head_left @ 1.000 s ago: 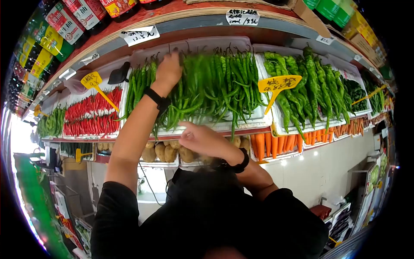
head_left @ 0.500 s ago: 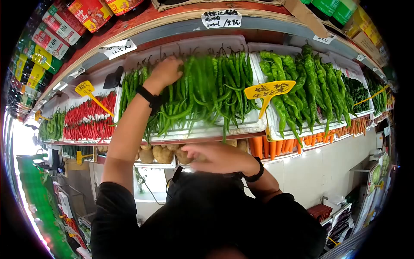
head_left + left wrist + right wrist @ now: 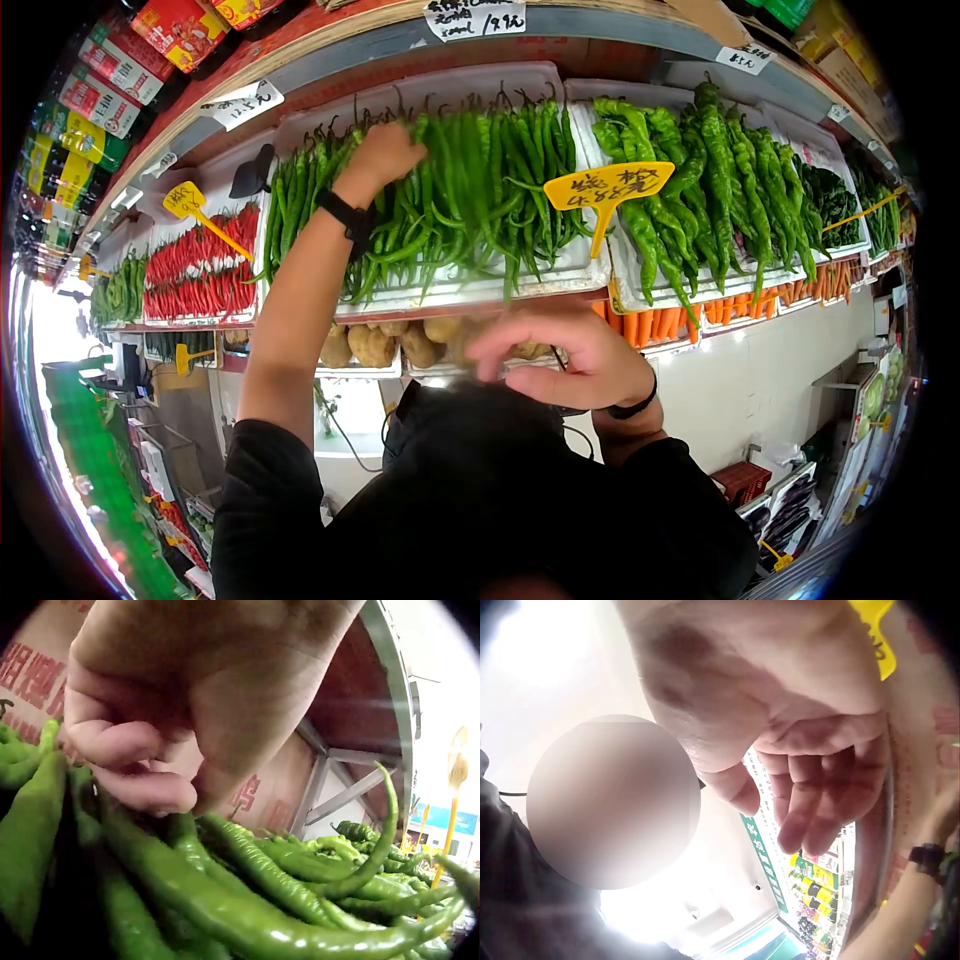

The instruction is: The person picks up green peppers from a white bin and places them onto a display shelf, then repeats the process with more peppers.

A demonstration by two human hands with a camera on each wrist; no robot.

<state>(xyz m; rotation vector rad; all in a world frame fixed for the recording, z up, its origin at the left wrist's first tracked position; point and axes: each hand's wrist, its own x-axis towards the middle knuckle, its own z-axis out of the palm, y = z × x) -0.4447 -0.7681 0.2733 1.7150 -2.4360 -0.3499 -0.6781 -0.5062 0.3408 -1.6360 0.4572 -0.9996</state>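
Note:
Long green chili peppers [image 3: 300,200] lie side by side in a white foam tray [image 3: 400,298], stem ends toward the back. Over their stem ends in the head view is my left hand [image 3: 383,160], a black band round its wrist. The left wrist view shows that hand [image 3: 202,697] with bent fingers and thumb pinching at the top of a green chili pepper [image 3: 187,836]; its stem is hidden by the fingers. My right hand [image 3: 580,355] hovers in front of the tray, near my head, fingers loosely bent. Its palm [image 3: 765,682] holds nothing in the right wrist view.
Red chilies [image 3: 200,275] are to the left, broader green peppers [image 3: 715,190] to the right. A yellow price sign [image 3: 610,187] stands between trays. Potatoes [image 3: 372,346] and carrots [image 3: 650,325] sit below. A bottle shelf [image 3: 330,45] overhangs the back.
My right hand has drawn back from the tray edge toward my body and to the right. My left hand stays at the pepper tops while the head view shifts slightly.

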